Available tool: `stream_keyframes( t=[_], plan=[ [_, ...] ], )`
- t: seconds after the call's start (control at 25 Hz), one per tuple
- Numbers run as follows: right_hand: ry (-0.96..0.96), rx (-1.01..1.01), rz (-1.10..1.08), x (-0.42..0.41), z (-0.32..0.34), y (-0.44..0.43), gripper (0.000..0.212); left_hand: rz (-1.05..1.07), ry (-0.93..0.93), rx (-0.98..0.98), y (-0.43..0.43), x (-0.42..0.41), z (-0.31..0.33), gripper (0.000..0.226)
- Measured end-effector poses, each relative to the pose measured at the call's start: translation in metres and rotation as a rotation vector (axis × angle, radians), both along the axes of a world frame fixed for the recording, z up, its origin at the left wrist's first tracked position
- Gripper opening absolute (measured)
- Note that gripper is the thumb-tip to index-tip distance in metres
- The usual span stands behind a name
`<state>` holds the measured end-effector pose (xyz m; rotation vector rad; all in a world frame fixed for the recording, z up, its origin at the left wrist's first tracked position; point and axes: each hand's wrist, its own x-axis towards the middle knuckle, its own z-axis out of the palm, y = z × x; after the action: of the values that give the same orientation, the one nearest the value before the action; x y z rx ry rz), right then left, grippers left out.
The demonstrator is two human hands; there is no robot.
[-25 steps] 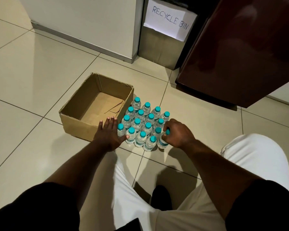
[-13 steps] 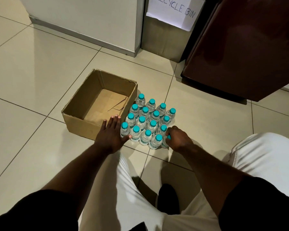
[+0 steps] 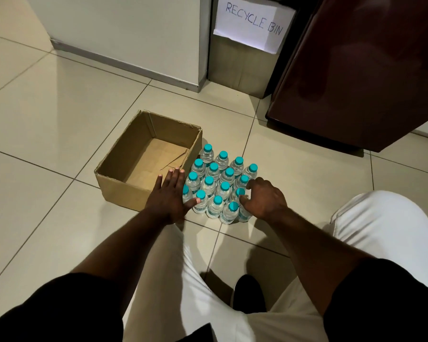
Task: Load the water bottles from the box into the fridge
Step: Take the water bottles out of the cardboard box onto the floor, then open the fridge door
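Box (image 3: 120, 191) sits empty on the floor (image 3: 59, 119), open top up. All the bottles (image 3: 214, 180) stand upright in a tight block on the floor, touching the box's right wall, teal caps up, about sixteen. Fridge (image 3: 356, 70) is the dark red cabinet at far right, well apart from the block; no open door shows from here. Bin (image 3: 240, 70) with a handwritten sign (image 3: 252, 23) stands between wall and fridge, not part of the job. Left hand (image 3: 169, 196) lies flat, fingers straight and together, pressed along the block's near left side, thumb touching a near-left bottle; it holds nothing. Right hand (image 3: 265, 198) is at the block's near right corner, fingers curled over the caps there, thumb by one cap; cannot tell if it pinches a bottle or just cups the corner. Step in hand, my read: squaring up the block or picking the first bottles off that corner. None loaded yet as far as shown. To do it well: use the left palm as a fence so neighbours don't topple when one comes out. Take from the outer corner, not the middle. Grip the body or just under the cap and lift straight up before going sideways. Bottles look thin and are packed touching, so a sideways drag likely knocks a row. Fridge probably needs opening first, so one hand must be free.
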<state>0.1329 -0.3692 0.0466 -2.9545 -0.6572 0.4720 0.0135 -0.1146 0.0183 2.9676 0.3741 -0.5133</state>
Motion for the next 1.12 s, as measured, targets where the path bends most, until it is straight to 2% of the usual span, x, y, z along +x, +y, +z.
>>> stream_keyframes(
  t=[0.16, 0.28, 0.48, 0.6, 0.8, 0.92, 1.12],
  plan=[
    [-0.063, 0.066, 0.03, 0.007, 0.026, 0.004, 0.07, -0.019, -0.029, 0.02, -0.011, 0.014, 0.032, 0.106],
    [-0.039, 0.08, 0.014, 0.016, 0.045, 0.008, 0.081, -0.048, -0.035, 0.015, -0.02, 0.02, 0.054, 0.109],
    [-0.15, 0.172, 0.041, 0.046, 0.083, 0.009, 0.09, -0.109, -0.22, 0.07, -0.035, 0.045, 0.098, 0.105],
    [-0.203, 0.16, 0.058, 0.067, 0.102, 0.011, 0.094, -0.117, -0.259, 0.089, -0.033, 0.08, 0.127, 0.105],
    [-0.185, 0.157, 0.085, 0.086, 0.158, 0.035, 0.094, -0.148, -0.146, 0.092, -0.039, 0.124, 0.191, 0.103],
    [-0.169, 0.159, 0.111, 0.088, 0.207, 0.038, 0.093, -0.19, -0.14, 0.094, -0.047, 0.128, 0.242, 0.102],
    [-0.146, 0.172, 0.066, 0.09, 0.315, 0.021, 0.096, -0.23, -0.056, 0.055, -0.066, 0.141, 0.359, 0.105]
  ],
)
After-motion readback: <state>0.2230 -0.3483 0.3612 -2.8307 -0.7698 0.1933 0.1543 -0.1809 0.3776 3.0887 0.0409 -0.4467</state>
